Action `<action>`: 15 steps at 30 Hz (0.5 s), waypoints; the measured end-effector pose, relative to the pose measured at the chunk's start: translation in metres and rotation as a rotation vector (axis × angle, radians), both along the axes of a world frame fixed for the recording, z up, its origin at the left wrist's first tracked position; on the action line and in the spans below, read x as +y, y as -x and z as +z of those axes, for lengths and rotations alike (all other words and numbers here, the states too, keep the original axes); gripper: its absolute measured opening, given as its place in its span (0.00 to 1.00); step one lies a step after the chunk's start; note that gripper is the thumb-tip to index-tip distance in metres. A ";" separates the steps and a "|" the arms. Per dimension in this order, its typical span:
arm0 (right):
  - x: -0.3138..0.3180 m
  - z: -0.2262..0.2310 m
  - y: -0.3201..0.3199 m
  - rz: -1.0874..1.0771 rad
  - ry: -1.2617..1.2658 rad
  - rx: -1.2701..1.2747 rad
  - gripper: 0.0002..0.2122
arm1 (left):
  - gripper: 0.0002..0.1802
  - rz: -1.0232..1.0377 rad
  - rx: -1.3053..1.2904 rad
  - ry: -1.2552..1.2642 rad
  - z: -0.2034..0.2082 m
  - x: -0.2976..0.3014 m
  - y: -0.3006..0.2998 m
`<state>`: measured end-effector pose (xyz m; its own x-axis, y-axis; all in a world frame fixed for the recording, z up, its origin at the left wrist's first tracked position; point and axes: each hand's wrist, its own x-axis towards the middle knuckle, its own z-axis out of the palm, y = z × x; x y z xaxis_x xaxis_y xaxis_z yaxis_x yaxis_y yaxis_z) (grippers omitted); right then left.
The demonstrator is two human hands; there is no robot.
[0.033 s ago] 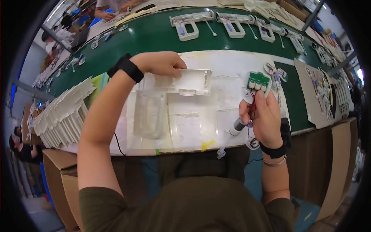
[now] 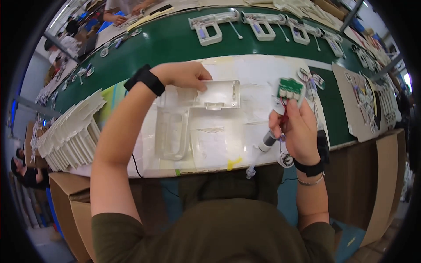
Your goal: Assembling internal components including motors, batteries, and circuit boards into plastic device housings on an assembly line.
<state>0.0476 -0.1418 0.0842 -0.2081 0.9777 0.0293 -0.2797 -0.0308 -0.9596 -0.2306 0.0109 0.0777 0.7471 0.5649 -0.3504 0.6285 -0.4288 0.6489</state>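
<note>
Head view: the person's left hand [image 2: 187, 75] pinches the far edge of a white plastic shell [image 2: 221, 94], thumb inside the rim, the other fingers mostly hidden. The shell lies hollow side up on a white sheet [image 2: 258, 120], its looped handle pointing toward the person. The right hand [image 2: 300, 127] grips a green circuit board [image 2: 289, 88] and its red wires [image 2: 284, 115] between bent thumb and fingers, above the sheet's right side. Just below those fingers is a gray cylinder [image 2: 268, 140]. Stacked white parts [image 2: 70, 136] stand at left; gun-shaped devices [image 2: 263, 18] line the green table [image 2: 162, 48] beyond.
</note>
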 end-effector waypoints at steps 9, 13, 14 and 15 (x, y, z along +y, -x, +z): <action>0.027 -0.010 0.007 0.302 0.051 0.063 0.14 | 0.15 0.262 -0.773 -0.239 0.024 -0.075 -0.072; 0.036 -0.033 0.023 0.204 -0.041 0.166 0.20 | 0.15 0.400 -0.653 -0.562 0.032 -0.092 -0.071; 0.035 -0.043 0.020 0.163 -0.161 0.107 0.24 | 0.15 0.432 -0.690 -0.556 0.036 -0.096 -0.067; 0.034 -0.046 0.020 0.124 -0.279 0.047 0.28 | 0.15 0.434 -0.688 -0.556 0.039 -0.099 -0.069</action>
